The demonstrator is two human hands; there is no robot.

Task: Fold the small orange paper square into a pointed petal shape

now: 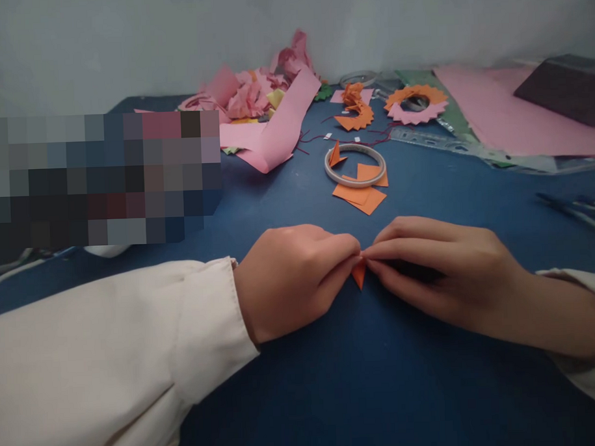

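Two hands, left hand [292,278], right hand [440,270], both pinching small orange folded paper piece [359,273]

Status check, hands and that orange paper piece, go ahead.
Left hand and right hand both pinching small orange paper piece over blue table. Tape ring and orange squares beyond, apart.

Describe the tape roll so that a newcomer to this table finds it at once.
Start at the blue table and go straight up from the two hands toward the crumpled pink paper. Between them lies the tape roll, a flat pale ring. It alone encircles a small folded orange piece, with orange paper squares at its near edge.
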